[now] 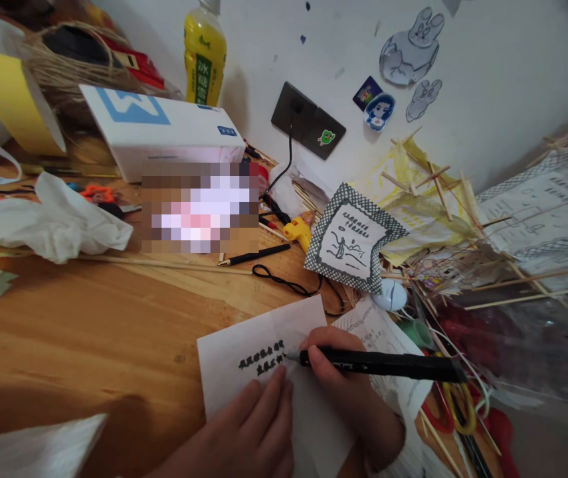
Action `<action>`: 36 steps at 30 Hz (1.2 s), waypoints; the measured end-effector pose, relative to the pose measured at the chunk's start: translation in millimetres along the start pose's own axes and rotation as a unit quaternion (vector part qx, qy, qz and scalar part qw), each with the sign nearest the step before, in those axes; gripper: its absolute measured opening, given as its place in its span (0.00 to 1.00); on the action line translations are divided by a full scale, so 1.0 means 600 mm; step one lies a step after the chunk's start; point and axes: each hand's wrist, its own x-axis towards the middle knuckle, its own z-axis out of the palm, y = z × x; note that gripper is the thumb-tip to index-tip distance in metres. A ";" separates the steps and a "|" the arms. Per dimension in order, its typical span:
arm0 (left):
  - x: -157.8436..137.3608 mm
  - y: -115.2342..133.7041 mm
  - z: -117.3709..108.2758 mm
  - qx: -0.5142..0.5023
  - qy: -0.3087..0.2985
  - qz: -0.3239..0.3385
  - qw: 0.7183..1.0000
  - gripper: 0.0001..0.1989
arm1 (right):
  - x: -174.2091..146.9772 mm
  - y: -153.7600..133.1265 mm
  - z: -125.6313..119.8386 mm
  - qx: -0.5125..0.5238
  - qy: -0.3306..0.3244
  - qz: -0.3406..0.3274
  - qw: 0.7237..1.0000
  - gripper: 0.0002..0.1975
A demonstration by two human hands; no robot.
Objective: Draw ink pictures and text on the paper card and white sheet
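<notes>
A sheet of white paper (228, 392) lies on the wooden table (114, 332), with two short rows of black handwritten characters near its middle. My right hand (348, 385) grips a black marker pen (383, 364), its tip touching the paper at the end of the lower row. Flat on the sheet rests my left hand (254, 431), fingers stretched out just below the writing. Under my right hand, a second drawn-on sheet (388, 332) shows partly. Beyond the paper stands a small pennant-shaped drawing (346, 236) with a dark patterned border.
A pen (254, 255) and a black cable (284, 284) lie behind the paper. To the left are crumpled tissue (59, 222), yellow tape (14, 99) and a white box (179, 133) beside a yellow bottle (205, 53). Sticks, a white mouse (390, 294) and scissors (458, 408) crowd the right.
</notes>
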 end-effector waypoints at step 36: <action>0.005 -0.003 -0.002 -0.009 -0.003 -0.008 1.000 0.11 | -0.010 0.014 0.003 0.046 -0.004 0.037 0.998 0.11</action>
